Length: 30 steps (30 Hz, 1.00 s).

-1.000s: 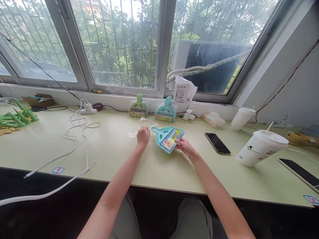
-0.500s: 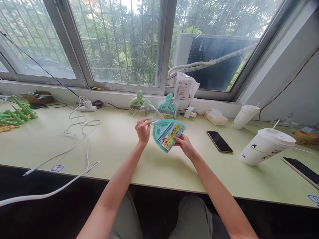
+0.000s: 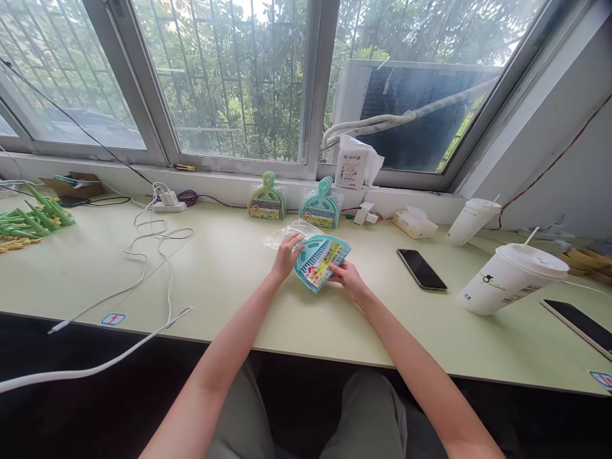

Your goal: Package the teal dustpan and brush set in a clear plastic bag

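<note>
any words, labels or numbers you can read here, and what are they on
No text here is clear enough to quote.
Card on the teal dustpan set, held by the left hand and right hand: coloured print, blurred.
White packet on the sill: label and barcode, too small.
Paper cup: small logo and print, unreadable.
Table stickers: a red mark, unclear.

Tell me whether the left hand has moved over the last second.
Yes. The left hand has shifted right onto the handle end of the teal dustpan set, judged against the green dustpan standing at the window sill.

Both arms extended, left hand (image 3: 287, 256) and right hand (image 3: 348, 278) apparently gripping.
</note>
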Tool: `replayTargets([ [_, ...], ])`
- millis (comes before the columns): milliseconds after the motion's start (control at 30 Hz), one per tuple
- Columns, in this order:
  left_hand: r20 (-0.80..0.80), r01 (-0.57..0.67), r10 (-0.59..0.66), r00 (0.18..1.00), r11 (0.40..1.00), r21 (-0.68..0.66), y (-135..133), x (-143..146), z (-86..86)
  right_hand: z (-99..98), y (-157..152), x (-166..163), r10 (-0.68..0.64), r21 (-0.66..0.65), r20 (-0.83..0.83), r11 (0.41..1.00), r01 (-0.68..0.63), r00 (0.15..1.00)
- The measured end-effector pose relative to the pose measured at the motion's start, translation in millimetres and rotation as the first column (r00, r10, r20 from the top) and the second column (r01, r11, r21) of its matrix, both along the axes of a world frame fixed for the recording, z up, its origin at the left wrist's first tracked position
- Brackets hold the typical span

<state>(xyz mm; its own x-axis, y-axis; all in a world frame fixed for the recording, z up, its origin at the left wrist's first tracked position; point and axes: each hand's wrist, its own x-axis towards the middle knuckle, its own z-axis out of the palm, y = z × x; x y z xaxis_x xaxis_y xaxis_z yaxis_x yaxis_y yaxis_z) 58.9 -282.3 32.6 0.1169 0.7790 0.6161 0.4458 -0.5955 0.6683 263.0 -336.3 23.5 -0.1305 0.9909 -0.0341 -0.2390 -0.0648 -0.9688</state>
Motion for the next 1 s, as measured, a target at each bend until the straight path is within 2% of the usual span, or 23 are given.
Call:
replayTargets([
  [67,0.083,-0.184,0.178,0.980,0.981,0.058,-12,5,10.8,1.7,0,2,-0.032,0.033,-0.053,0.999,0.034,0.998],
  [100,0.172,-0.303,0.291,0.941,0.952,0.050,-17,6,15.3,2.5,0,3,-0.051,0.048,-0.076,0.997,0.054,0.996],
  [133,0.280,-0.407,0.389,0.878,0.914,0.004,-19,6,18.6,3.2,1,5,-0.067,0.060,-0.095,0.995,0.073,0.993],
  [167,0.391,-0.460,0.453,0.801,0.884,-0.083,-20,5,20.4,3.7,1,7,-0.080,0.072,-0.113,0.994,0.088,0.990],
  [200,0.491,-0.433,0.472,0.732,0.879,-0.199,-18,4,20.5,4.0,1,8,-0.087,0.082,-0.128,0.992,0.098,0.988],
  [233,0.579,-0.309,0.443,0.685,0.896,-0.319,-14,3,19.1,4.2,1,10,-0.093,0.092,-0.142,0.990,0.106,0.986],
  [267,0.662,-0.107,0.375,0.650,0.906,-0.409,-9,1,16.5,4.3,1,11,-0.096,0.098,-0.151,0.989,0.111,0.984],
  [300,0.740,0.128,0.284,0.610,0.886,-0.445,-4,0,13.1,4.2,1,12,-0.097,0.100,-0.154,0.989,0.113,0.983],
  [333,0.805,0.339,0.190,0.562,0.835,-0.433,2,-1,9.5,4.1,1,13,-0.096,0.097,-0.151,0.989,0.111,0.984],
  [367,0.849,0.490,0.109,0.517,0.776,-0.398,6,-1,6.2,3.9,2,13,-0.094,0.091,-0.147,0.990,0.108,0.985],
  [400,0.872,0.579,0.042,0.488,0.731,-0.360,8,0,3.6,3.5,2,13,-0.089,0.084,-0.141,0.991,0.101,0.986],
  [467,0.868,0.654,-0.066,0.491,0.687,-0.318,8,5,1.1,2.8,2,12,-0.080,0.074,-0.135,0.993,0.091,0.988],
  [533,0.830,0.690,-0.165,0.532,0.653,-0.312,1,12,2.3,2.2,2,11,-0.087,0.071,-0.135,0.993,0.097,0.987],
  [633,0.782,0.720,-0.276,0.559,0.629,-0.293,-12,23,7.4,2.0,3,10,-0.125,0.088,-0.169,0.986,0.142,0.978],
  [700,0.772,0.738,-0.311,0.554,0.612,-0.283,-19,28,10.4,2.2,3,9,-0.151,0.110,-0.210,0.978,0.177,0.966],
  [900,0.752,0.801,-0.373,0.543,0.500,-0.330,-26,34,13.1,2.3,3,6,-0.188,0.122,-0.263,0.966,0.226,0.946],
  [1000,0.778,0.833,-0.390,0.492,0.471,-0.290,-31,38,15.8,4.2,4,7,-0.209,0.138,-0.275,0.957,0.254,0.938],
])
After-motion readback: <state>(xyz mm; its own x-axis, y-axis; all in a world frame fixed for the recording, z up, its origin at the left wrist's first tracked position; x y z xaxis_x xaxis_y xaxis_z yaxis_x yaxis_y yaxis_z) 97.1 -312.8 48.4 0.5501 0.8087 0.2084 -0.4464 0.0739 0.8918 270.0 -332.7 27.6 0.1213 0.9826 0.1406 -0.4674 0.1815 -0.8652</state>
